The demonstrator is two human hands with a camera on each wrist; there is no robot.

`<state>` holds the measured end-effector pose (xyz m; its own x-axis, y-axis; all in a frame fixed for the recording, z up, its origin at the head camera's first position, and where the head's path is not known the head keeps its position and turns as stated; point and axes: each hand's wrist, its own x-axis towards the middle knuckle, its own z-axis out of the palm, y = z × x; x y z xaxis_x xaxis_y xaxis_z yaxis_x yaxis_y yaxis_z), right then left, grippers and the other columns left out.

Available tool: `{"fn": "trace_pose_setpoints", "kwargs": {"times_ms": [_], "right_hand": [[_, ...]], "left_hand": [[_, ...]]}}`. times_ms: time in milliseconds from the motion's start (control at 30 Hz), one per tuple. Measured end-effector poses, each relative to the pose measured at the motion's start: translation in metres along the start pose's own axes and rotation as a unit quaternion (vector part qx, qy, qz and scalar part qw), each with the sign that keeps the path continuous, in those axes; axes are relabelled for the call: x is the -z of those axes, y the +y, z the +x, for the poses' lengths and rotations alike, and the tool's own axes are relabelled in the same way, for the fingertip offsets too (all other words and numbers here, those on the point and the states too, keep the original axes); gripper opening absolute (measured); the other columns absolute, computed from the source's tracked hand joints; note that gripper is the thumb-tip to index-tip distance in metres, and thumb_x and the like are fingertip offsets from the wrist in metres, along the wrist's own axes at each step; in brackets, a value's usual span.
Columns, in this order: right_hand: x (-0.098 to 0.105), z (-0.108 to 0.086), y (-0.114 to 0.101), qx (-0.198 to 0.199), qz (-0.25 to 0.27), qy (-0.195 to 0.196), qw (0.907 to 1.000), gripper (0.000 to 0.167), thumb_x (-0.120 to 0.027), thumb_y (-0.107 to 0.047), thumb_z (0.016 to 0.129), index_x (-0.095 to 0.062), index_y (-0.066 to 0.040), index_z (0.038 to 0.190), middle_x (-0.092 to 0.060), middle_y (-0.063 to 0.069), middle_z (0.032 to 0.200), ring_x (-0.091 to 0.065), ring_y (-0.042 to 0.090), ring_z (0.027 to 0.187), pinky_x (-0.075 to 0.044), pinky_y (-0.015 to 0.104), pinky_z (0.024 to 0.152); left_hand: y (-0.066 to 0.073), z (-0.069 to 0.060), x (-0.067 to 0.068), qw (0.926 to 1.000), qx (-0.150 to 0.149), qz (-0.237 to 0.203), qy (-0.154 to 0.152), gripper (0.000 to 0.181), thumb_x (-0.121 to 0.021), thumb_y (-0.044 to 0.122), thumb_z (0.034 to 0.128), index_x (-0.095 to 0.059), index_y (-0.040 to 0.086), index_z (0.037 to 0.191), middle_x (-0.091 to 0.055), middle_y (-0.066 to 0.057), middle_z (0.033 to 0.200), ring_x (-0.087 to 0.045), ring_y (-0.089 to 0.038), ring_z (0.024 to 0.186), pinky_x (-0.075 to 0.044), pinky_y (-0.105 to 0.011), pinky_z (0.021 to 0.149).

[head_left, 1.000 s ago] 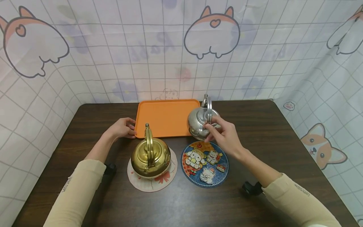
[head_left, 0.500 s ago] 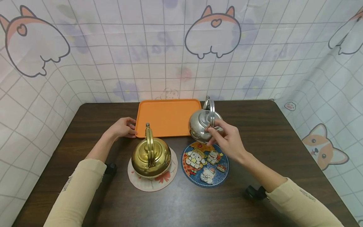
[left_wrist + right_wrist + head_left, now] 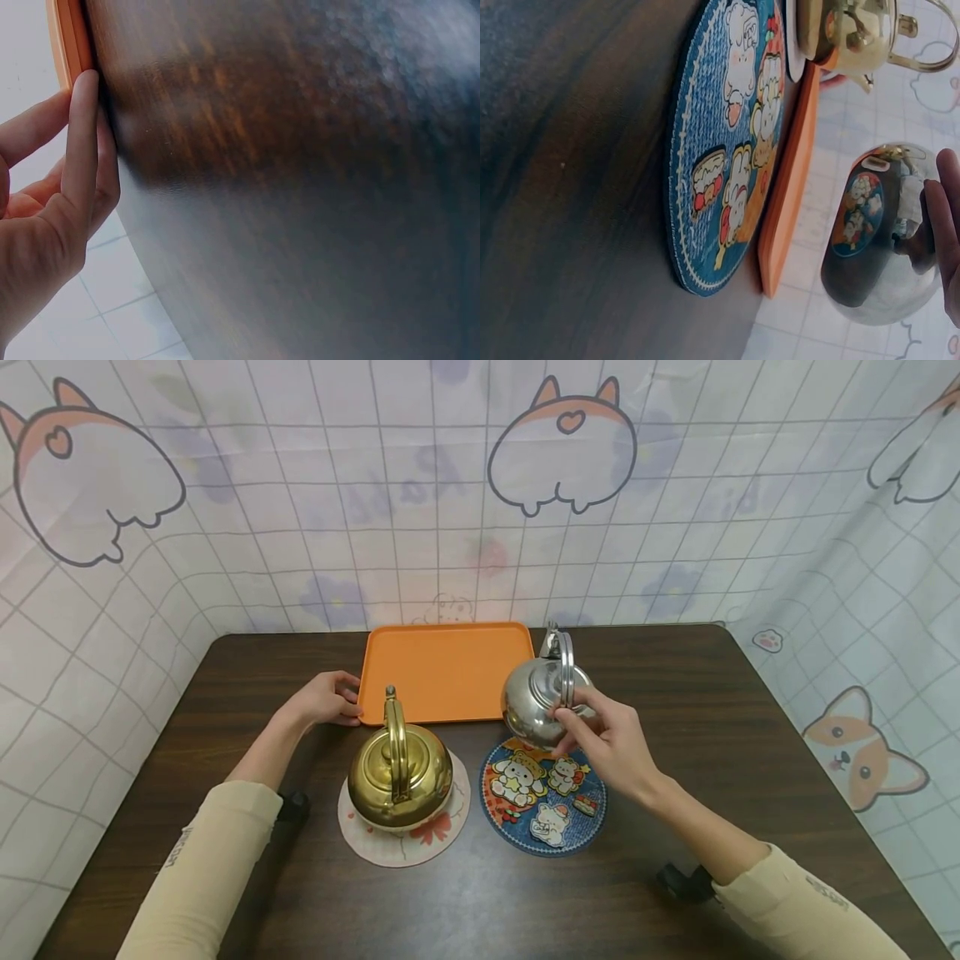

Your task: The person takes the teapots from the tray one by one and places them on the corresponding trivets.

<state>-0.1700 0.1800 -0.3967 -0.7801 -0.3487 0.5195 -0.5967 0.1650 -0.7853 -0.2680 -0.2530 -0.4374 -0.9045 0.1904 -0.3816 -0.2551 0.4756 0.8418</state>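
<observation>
My right hand (image 3: pixel 609 739) grips the handle of a shiny silver kettle (image 3: pixel 534 706), which hangs in the air over the far edge of a round blue mat (image 3: pixel 517 827) with cartoon animals. In the right wrist view the kettle (image 3: pixel 877 247) is off the table, its round side reflecting the mat. My left hand (image 3: pixel 324 697) touches the left edge of an orange tray (image 3: pixel 442 672) near its front corner; in the left wrist view its fairly straight fingers (image 3: pixel 81 150) rest against the tray's rim (image 3: pixel 71 45).
A gold kettle (image 3: pixel 397 777) stands on a round pink floral mat (image 3: pixel 386 852), in front of the tray and left of the blue mat. The dark wooden table (image 3: pixel 480 910) ends at the back against a printed curtain (image 3: pixel 480 485).
My right hand has drawn the silver kettle toward me and slightly right, from beside the tray to over the blue mat's far edge. The left hand has stayed at the tray.
</observation>
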Motion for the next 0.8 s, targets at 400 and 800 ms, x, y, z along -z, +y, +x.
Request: {"fn": "trace_pose_setpoints", "kwargs": {"times_ms": [400, 800], "right_hand": [[-0.002, -0.014, -0.002, 0.01, 0.0, 0.001, 1.0, 0.022, -0.058, 0.014, 0.098, -0.066, 0.001, 0.114, -0.073, 0.018, 0.089, -0.071, 0.019, 0.059, -0.063, 0.029, 0.061], [-0.006, -0.023, -0.005, 0.015, -0.003, -0.007, 0.9999, 0.026, -0.06, 0.015, 0.096, -0.067, -0.001, 0.115, -0.074, 0.015, 0.089, -0.071, 0.018, 0.058, -0.062, 0.031, 0.054]], "left_hand": [[0.002, -0.001, 0.0, 1.0, -0.001, 0.003, 0.001, 0.06, -0.06, -0.012, 0.0973, -0.031, -0.014, 0.15, -0.049, -0.028, 0.119, -0.068, -0.021, 0.084, -0.064, -0.035, 0.081], [0.002, -0.003, 0.0, 1.0, 0.003, 0.0, 0.001, 0.06, -0.06, -0.012, 0.0972, -0.031, -0.014, 0.15, -0.049, -0.028, 0.12, -0.067, -0.02, 0.083, -0.064, -0.034, 0.08]]}}
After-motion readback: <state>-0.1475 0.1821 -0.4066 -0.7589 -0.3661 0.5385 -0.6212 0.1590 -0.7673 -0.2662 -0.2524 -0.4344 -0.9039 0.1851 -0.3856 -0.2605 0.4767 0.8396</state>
